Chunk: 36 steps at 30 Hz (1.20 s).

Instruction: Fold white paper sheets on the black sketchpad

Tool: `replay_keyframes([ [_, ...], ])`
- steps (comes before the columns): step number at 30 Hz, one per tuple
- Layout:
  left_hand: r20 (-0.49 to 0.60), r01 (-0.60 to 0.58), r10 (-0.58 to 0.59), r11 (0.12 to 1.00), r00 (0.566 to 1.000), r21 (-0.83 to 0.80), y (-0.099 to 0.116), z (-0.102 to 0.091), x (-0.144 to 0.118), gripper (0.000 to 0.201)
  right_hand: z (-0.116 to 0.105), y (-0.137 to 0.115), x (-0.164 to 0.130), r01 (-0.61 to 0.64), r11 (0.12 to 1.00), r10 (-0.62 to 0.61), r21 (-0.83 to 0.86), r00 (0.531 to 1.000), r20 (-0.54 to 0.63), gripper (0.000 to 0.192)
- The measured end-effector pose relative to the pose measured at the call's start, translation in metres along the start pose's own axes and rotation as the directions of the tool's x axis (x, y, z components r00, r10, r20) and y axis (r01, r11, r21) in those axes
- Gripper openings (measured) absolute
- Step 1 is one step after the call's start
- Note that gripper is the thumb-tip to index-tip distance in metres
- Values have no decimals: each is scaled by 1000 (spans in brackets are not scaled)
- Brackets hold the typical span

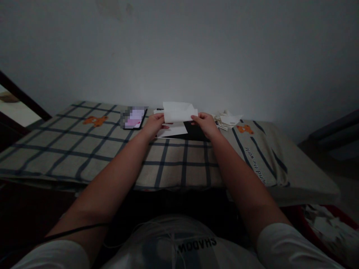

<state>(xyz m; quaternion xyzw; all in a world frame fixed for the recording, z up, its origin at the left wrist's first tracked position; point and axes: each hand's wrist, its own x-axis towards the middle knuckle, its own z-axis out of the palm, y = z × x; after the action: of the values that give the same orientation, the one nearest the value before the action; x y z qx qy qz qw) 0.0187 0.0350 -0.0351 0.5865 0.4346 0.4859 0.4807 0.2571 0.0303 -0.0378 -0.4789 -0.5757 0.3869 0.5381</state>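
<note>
Between my two hands a white sheet of paper [179, 113] is held up, its lower part folded over and its top edge uneven. My left hand [155, 124] pinches the sheet's left end, and my right hand [205, 122] grips the right end between thumb and fingers. Below it, another white sheet [174, 130] lies on a flat black item [196, 130] whose kind I cannot make out. To the right of my right hand sits a loose pile of white paper pieces [226, 120].
A checked cloth with bear prints covers the table [112, 149], which stands against a grey wall [179, 48]. Left of my hands lies a tablet or phone [134, 118] with a lit screen. A red bin [305, 224] full of white scraps is at the lower right.
</note>
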Motion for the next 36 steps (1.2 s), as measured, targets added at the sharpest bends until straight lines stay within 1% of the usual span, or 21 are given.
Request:
replay_keyframes([
  [3, 8, -2, 3, 996, 1000, -87, 2, 3, -2, 52, 2, -3, -2, -32, 999, 32, 31, 999, 5, 26],
  [4, 17, -6, 8, 994, 1000, -109, 2, 3, -2, 54, 3, -4, -2, -36, 999, 36, 33, 999, 5, 25],
  [6, 29, -33, 36, 994, 999, -108, 0, 4, -3, 51, 3, -4, -3, -42, 999, 42, 20, 999, 2, 24],
  [8, 16, -60, 61, 995, 998, -74, -2, 4, -4, 46, 3, -3, -3, -43, 999, 42, 9, 999, 7, 25],
  [11, -30, -49, 48, 997, 998, -57, -4, 3, -4, 37, 3, -2, -3, -31, 999, 30, 43, 999, 28, 25],
  [13, -66, -37, 32, 997, 997, -68, -3, 3, -3, 35, 4, -4, -4, -27, 996, 24, 88, 999, 31, 19],
  [14, -81, -32, 27, 997, 996, -67, -3, 3, -2, 34, 5, -5, -5, -28, 994, 24, 109, 999, 30, 22],
  [16, -96, -28, 22, 998, 995, -57, -2, 3, -1, 35, 5, -7, -6, -44, 988, 39, 151, 999, 35, 40],
  [17, -95, -29, 23, 998, 995, -55, -1, 3, -1, 35, 5, -7, -6, -58, 983, 49, 175, 997, 55, 45],
  [18, -94, -32, 27, 998, 995, -59, -1, 3, -1, 36, 5, -7, -7, -73, 977, 56, 201, 995, 87, 46],
  [20, -88, -48, 41, 996, 995, -74, -2, 3, -3, 38, 5, -7, -7, -99, 960, 60, 261, 986, 153, 36],
  [21, -84, -56, 49, 995, 995, -83, -2, 3, -3, 40, 5, -6, -7, -107, 952, 61, 288, 984, 166, 29],
  [23, -78, -62, 55, 994, 995, -91, -1, 4, -5, 44, 6, -5, -7, -113, 939, 69, 324, 987, 144, 21],
  [25, -72, -56, 50, 994, 996, -89, -1, 5, -6, 48, 7, -4, -6, -115, 936, 88, 334, 991, 96, 22],
  [29, -84, -45, 37, 995, 996, -85, -2, 6, -6, 52, 10, -1, -3, -97, 949, 91, 299, 995, 34, 28],
  [32, -103, -16, 6, 995, 995, -96, -3, 6, -5, 52, 10, 4, 0, -60, 981, 63, 187, 998, -11, 38],
  [34, -75, 14, -23, 993, 997, -114, -1, 6, -6, 52, 8, 8, 1, -28, 995, 31, 100, 999, -27, 45],
  [36, -19, 34, -38, 987, 999, -156, 1, 6, -8, 52, 6, 11, 2, 7, 999, -6, 43, 1000, -16, 49],
])
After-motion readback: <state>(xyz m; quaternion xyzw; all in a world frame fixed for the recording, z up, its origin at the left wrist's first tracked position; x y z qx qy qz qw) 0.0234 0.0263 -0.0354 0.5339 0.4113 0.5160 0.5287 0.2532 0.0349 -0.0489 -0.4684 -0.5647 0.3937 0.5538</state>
